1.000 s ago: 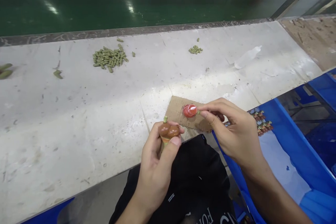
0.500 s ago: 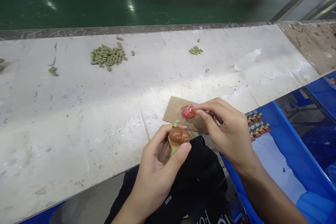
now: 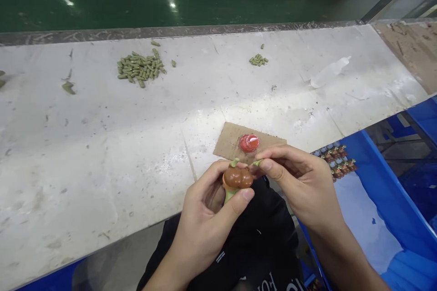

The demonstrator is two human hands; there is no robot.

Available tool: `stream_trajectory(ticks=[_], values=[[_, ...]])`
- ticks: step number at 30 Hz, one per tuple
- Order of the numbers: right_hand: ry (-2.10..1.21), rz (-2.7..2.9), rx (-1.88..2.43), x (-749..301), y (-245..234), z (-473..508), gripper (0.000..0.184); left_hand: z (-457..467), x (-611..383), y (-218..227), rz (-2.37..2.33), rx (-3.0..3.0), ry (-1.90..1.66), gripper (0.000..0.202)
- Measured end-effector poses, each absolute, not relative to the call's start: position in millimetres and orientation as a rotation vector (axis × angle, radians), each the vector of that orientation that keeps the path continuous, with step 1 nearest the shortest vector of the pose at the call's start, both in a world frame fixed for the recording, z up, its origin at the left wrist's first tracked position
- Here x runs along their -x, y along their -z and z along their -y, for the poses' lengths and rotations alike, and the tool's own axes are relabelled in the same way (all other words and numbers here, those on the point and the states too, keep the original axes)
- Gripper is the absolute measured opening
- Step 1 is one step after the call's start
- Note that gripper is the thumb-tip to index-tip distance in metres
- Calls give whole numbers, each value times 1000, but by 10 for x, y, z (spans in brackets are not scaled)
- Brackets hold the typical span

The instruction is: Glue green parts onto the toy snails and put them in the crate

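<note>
A small figurine, glossy brown on top with a green stub and a green lower part, is gripped between the thumb and fingers of my left hand. My right hand pinches a small green piece close to the figurine's right side; whether the two touch I cannot tell. Just beyond the hands, a blob of wet red paste sits on a piece of brown cardboard. Further back on the white table lie a larger heap of green pieces and a smaller heap of green pieces.
A translucent, bottle-like thing lies on the right of the table. Beyond the table's back edge runs a green surface. At lower right stands a blue bin with rows of small brown figurines in it.
My right hand has drawn back from the red paste toward the figurine, still pinching the small green piece. My left hand stays about where it was. The view has shifted slightly.
</note>
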State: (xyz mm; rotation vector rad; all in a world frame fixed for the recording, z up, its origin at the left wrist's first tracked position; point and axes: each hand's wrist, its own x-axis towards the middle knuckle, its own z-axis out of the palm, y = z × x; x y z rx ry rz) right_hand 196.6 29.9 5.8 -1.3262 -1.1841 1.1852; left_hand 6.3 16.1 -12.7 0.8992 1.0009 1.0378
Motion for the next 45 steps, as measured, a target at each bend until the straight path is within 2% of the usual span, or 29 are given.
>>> stream_trajectory(ticks=[21,27,29,31,33,34,37,39,42,45], values=[[-1016,1641,1324,-2020,-197,-287,19,-134,-68,176,-972,-977,-1072,23],[-972,1647,1326,-2020,-164,-172,21,-151,-33,147,-959,-1065,-1008,16],[-928,1624,1343,-2094,-171,-59,29,-135,-34,100,-959,-1040,-937,12],[-808,1671,1375,-2219,-197,95,46,-94,-62,50,-943,-1017,-830,9],[-651,1868,1386,-2356,-233,269,63,-32,-125,26,-921,-1020,-718,10],[-603,2013,1378,-2412,-248,354,65,6,-169,35,-909,-1030,-661,12],[-640,2338,1364,-2490,-238,580,53,133,-343,158,-873,-1075,-489,5],[-711,2340,1425,-2509,-171,717,42,215,-475,300,-852,-1093,-390,11],[-849,2090,1615,-2657,9,961,42,300,-654,518,-788,-1057,-288,14],[-796,1612,1987,-3062,295,1270,30,327,-756,690,-783,-1042,-259,32]])
